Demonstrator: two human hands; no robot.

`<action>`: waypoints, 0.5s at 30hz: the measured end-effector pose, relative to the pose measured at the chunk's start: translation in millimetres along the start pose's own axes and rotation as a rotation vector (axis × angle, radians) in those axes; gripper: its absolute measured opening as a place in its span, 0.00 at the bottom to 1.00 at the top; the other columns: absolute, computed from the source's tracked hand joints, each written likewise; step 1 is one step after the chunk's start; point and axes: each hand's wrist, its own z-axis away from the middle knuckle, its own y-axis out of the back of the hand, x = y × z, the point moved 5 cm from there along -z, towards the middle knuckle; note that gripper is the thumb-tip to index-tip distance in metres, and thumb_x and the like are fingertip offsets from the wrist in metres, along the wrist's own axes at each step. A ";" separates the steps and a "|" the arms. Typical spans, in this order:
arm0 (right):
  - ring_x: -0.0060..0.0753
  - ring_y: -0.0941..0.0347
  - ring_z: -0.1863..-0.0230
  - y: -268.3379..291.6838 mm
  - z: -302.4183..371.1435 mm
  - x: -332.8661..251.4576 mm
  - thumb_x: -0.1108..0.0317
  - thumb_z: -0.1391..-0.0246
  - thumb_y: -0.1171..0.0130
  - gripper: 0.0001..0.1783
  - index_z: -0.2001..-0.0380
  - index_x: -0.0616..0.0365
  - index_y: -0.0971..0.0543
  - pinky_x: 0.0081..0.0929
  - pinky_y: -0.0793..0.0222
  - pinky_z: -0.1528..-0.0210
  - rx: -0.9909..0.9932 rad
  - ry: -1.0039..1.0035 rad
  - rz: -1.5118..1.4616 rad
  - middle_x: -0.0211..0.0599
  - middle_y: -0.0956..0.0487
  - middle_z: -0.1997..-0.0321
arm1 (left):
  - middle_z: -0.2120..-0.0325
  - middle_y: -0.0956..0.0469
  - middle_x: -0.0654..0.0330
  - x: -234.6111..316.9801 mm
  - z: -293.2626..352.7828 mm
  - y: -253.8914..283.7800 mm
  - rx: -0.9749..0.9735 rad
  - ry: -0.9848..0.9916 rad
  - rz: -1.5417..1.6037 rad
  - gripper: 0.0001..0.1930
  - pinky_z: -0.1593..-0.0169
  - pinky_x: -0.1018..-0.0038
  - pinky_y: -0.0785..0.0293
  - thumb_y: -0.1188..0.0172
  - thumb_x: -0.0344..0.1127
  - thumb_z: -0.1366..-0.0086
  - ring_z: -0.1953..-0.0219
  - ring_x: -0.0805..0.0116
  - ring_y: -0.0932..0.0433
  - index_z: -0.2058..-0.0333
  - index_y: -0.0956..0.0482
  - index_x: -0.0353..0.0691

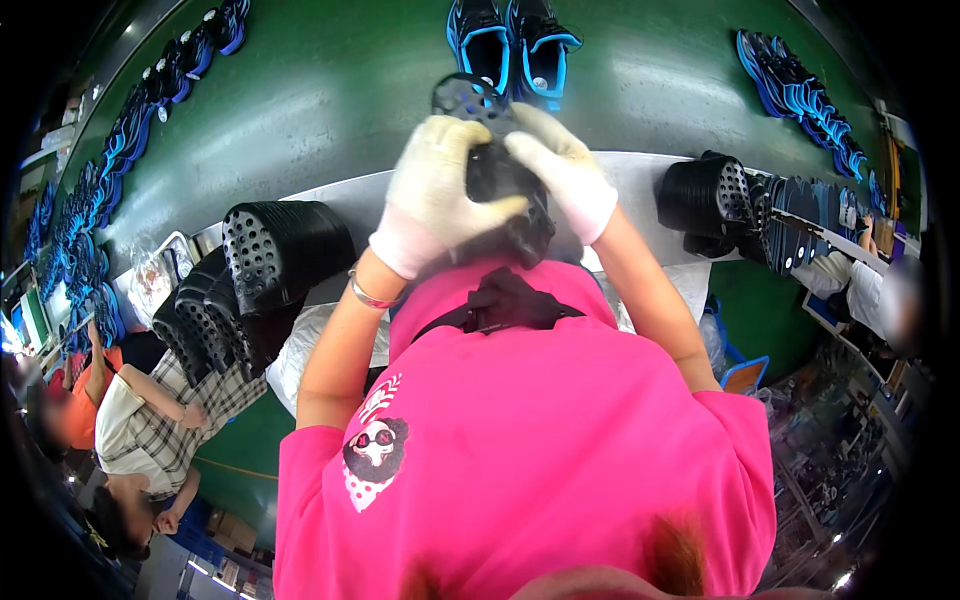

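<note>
Above the near edge of the green bench I hold a black plastic shoe insert (468, 98) with round holes in its toe end. My left hand (432, 190), in a pale glove, wraps round its left side with the fingers closed. My gloved right hand (568, 170) grips it from the right, fingers bent over the top. The lower dark part is blurred, so I cannot tell whether it is one piece or several nested together. Just beyond stands a pair of black and blue sneakers (497, 62), openings toward me.
Nested stacks of black perforated inserts lie at the left (285, 250) and right (705, 195) along the metal edge (345, 205). Rows of sneakers (800, 100) line both sides of the green bench (300, 100). Other people (150, 420) work at the left and far right.
</note>
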 end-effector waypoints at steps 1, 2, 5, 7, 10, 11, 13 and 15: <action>0.27 0.30 0.46 1.2 -3.5 7.0 0.67 0.41 0.45 0.30 0.40 0.71 0.39 0.24 0.36 0.43 -0.064 -0.023 -0.145 0.42 0.26 0.47 | 0.62 0.30 0.52 0.7 -1.0 -3.2 -0.010 0.011 0.021 0.33 0.54 0.67 0.30 0.25 0.37 0.63 0.60 0.55 0.29 0.58 0.30 0.35; 0.27 0.29 0.47 2.3 -6.8 13.8 0.68 0.40 0.47 0.28 0.40 0.70 0.38 0.25 0.34 0.43 -0.128 -0.046 -0.289 0.42 0.25 0.48 | 0.62 0.30 0.52 -0.1 -0.9 -6.3 -0.021 0.022 0.043 0.32 0.53 0.67 0.30 0.26 0.37 0.62 0.59 0.56 0.29 0.57 0.30 0.34; 0.31 0.26 0.51 16.5 -12.2 19.1 0.68 0.37 0.53 0.23 0.41 0.67 0.36 0.32 0.29 0.46 -0.018 0.107 -0.544 0.42 0.25 0.48 | 0.55 0.33 0.49 -44.3 12.3 -8.7 0.115 0.529 0.321 0.33 0.50 0.70 0.29 0.32 0.40 0.50 0.58 0.61 0.27 0.49 0.33 0.31; 0.32 0.26 0.50 8.7 -10.2 0.3 0.66 0.37 0.53 0.23 0.42 0.67 0.36 0.31 0.29 0.47 -0.105 0.084 -0.619 0.43 0.25 0.48 | 0.56 0.30 0.50 -68.0 17.1 -17.9 0.147 0.631 0.712 0.27 0.51 0.71 0.28 0.43 0.42 0.37 0.58 0.64 0.26 0.45 0.35 0.31; 0.30 0.25 0.53 0.1 -10.3 2.7 0.63 0.37 0.52 0.22 0.45 0.66 0.33 0.27 0.29 0.51 -0.208 0.185 -0.312 0.41 0.24 0.51 | 0.48 0.32 0.43 -72.5 -0.3 -40.1 0.090 0.716 1.471 0.26 0.45 0.66 0.30 0.53 0.46 0.31 0.49 0.58 0.28 0.42 0.39 0.32; 0.28 0.25 0.54 -0.2 -13.3 8.0 0.61 0.37 0.51 0.22 0.46 0.66 0.31 0.26 0.29 0.52 -0.186 0.148 -0.215 0.39 0.23 0.53 | 0.45 0.34 0.41 -67.1 -8.0 -42.9 0.060 0.723 1.676 0.27 0.42 0.63 0.32 0.57 0.47 0.29 0.45 0.55 0.29 0.41 0.41 0.33; 0.25 0.25 0.56 5.6 -23.5 19.5 0.58 0.38 0.50 0.22 0.48 0.65 0.29 0.23 0.30 0.55 -0.096 -0.026 -0.094 0.36 0.22 0.56 | 0.46 0.32 0.41 -63.4 -20.2 -40.4 0.050 0.697 1.735 0.26 0.42 0.61 0.31 0.57 0.45 0.29 0.46 0.53 0.29 0.40 0.42 0.33; 0.21 0.26 0.61 9.2 -21.6 9.1 0.52 0.41 0.47 0.24 0.53 0.64 0.27 0.22 0.32 0.58 0.036 -0.063 0.229 0.33 0.20 0.63 | 0.51 0.28 0.43 -65.1 -23.4 -37.7 0.071 0.689 1.766 0.24 0.45 0.59 0.29 0.57 0.42 0.31 0.49 0.51 0.26 0.41 0.41 0.34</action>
